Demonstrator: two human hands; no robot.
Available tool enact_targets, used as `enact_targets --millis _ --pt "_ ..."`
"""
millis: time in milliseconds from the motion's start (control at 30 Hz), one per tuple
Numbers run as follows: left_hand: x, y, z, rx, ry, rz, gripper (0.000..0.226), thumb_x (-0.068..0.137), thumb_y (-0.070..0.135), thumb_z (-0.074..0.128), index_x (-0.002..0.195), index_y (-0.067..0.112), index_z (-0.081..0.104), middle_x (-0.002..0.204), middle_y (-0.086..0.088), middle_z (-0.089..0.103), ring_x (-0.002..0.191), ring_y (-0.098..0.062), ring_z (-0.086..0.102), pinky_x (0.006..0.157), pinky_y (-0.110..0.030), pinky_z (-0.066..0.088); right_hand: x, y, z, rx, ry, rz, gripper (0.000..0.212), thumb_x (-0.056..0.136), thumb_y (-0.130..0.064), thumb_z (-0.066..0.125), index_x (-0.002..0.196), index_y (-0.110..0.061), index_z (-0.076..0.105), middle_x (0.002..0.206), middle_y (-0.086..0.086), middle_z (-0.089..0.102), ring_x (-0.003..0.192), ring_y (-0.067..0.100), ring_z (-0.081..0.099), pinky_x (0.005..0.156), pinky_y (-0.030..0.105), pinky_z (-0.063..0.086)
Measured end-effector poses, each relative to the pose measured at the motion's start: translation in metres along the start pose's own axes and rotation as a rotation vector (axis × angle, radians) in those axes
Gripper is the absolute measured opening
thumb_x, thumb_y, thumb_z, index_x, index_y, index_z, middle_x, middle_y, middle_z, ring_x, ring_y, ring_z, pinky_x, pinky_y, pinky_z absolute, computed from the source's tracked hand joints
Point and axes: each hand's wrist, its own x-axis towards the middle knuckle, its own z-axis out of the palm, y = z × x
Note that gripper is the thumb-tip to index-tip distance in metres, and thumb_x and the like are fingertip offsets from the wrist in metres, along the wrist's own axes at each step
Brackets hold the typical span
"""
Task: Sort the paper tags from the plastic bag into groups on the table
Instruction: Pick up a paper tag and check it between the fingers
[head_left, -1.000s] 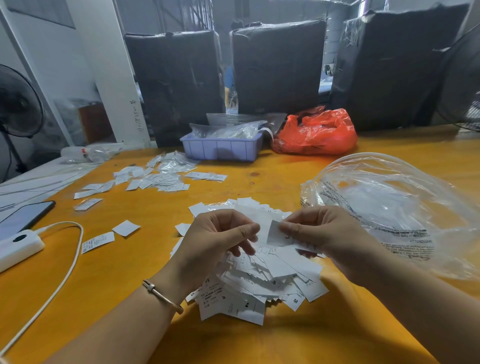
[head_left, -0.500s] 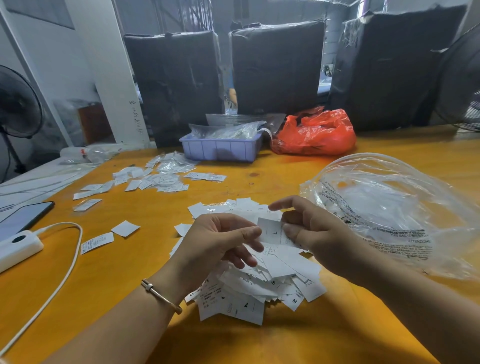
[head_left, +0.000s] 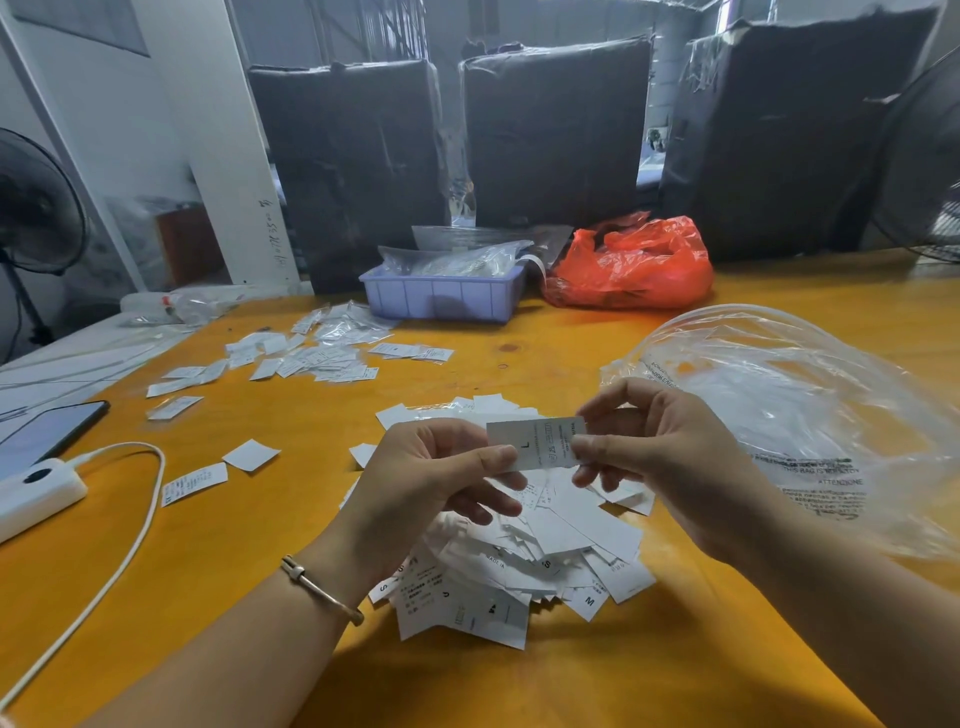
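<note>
Both hands — left (head_left: 431, 483), right (head_left: 660, 457) — pinch one paper tag (head_left: 537, 442) above the pile (head_left: 519, 561)

White tags (head_left: 519, 561), orange table (head_left: 545, 686), perhaps lilac tray (head_left: 441, 299).

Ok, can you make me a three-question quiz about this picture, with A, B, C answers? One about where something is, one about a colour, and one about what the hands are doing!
1. Where is the clear plastic bag?
A. Right of the tag pile
B. In the tray
C. On the phone

2. What colour is the crumpled bag beside the tray?
A. Green
B. Red
C. Black

3. What are the hands doing?
A. Resting flat
B. Holding the cable
C. Both pinching one tag

Answers: 1 A, it lies right of the tag pile. 2 B, it is bright red. 3 C, the left hand and right hand pinch the tag.
</note>
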Motion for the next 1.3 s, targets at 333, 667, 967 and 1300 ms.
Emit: enact_targets --millis 333,667,967,1300 --pt "-0.002 0.001 0.004 0.02 -0.035 0.014 0.017 0.078 0.021 0.074 0.094 0.016 0.079 0.084 -0.017 0.076 0.067 -0.028 0.075 0.053 -0.021 0.054 -0.004 0.0 0.012 -0.006 0.002 -0.025 0.029 0.071 -0.02 0.075 0.086 0.003 0.066 0.074 0.02 0.071 0.06 0.03 0.069 0.053 0.027 0.056" --pt "-0.002 0.001 0.005 0.031 -0.062 0.007 0.017 0.081 0.018 0.077 0.095 0.009 0.077 0.084 -0.018 0.075 0.067 -0.029 0.074 0.052 -0.021 0.054 -0.004 -0.001 0.008 -0.102 -0.079 0.046 0.014 0.088 -0.012 0.065 0.081 -0.002 0.072 0.067 0.01 0.07 0.055 0.019 0.064 0.05 0.021 0.049" --pt "-0.001 -0.001 0.006 0.044 -0.06 0.021 0.019 0.081 0.016 0.074 0.094 0.003 0.075 0.081 -0.018 0.075 0.064 -0.027 0.074 0.051 -0.021 0.053 -0.006 -0.002 0.012 -0.082 -0.114 0.047 0.032 0.069 -0.03 0.074 0.083 -0.002 0.072 0.069 0.01 0.07 0.055 0.018 0.063 0.047 0.021 0.047" --pt "0.001 -0.002 0.001 0.194 0.056 0.164 0.013 0.084 0.023 0.076 0.084 0.009 0.075 0.078 -0.002 0.075 0.07 -0.016 0.071 0.055 -0.021 0.051 -0.005 0.003 0.012 -0.146 -0.09 0.017 0.011 0.085 -0.012 0.067 0.085 -0.002 0.071 0.069 0.01 0.071 0.055 0.017 0.064 0.048 0.021 0.047"
